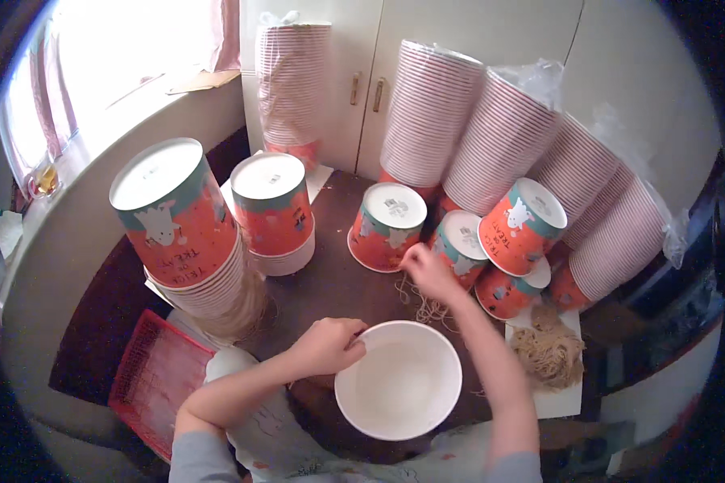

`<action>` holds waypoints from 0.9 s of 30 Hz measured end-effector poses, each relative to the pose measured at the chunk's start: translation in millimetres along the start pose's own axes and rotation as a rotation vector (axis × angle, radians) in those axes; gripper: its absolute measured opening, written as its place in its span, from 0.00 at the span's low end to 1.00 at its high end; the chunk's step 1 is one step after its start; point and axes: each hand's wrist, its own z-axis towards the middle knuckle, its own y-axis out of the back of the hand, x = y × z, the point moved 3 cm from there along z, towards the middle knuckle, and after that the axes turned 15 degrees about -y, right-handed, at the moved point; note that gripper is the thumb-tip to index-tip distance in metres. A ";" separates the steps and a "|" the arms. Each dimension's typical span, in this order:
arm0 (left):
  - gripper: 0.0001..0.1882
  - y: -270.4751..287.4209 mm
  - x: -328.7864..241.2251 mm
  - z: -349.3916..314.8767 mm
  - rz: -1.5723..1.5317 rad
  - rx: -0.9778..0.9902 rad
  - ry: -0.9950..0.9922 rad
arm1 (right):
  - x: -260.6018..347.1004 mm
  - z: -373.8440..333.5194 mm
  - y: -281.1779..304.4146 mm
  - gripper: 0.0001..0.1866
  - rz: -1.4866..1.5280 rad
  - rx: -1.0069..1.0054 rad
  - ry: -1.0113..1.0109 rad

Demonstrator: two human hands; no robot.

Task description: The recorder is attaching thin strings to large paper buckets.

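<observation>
A white-lined paper bucket stands in front of me with its open mouth facing up. My left hand is closed on the left side of its rim. Beyond the bucket, my right hand is closed in a pinch, beside an upside-down orange and green bucket. Loose tan cords lie under the right hand, and a strand seems to run up to its fingertips; the pinched end itself is too small to make out.
Upside-down bucket stacks stand at the left and farther back. More upturned buckets sit at the right, before tall wrapped stacks. A cord heap lies on white card; a red basket is at lower left.
</observation>
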 end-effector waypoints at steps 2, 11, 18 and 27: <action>0.14 -4.2 -0.7 4.8 -0.083 0.002 0.037 | 6.4 -8.9 49.1 0.05 0.186 -0.040 -0.001; 0.24 -41.1 4.3 10.0 -0.313 0.041 0.133 | 73.6 -105.9 115.5 0.03 0.240 -0.078 -0.059; 0.15 -18.5 -8.7 15.0 -0.416 -0.257 0.033 | 68.2 -158.8 41.0 0.05 -0.177 -0.100 0.182; 0.18 -21.7 -22.0 1.5 -1.239 0.095 0.497 | 77.0 -155.1 23.7 0.08 -0.259 -0.127 0.458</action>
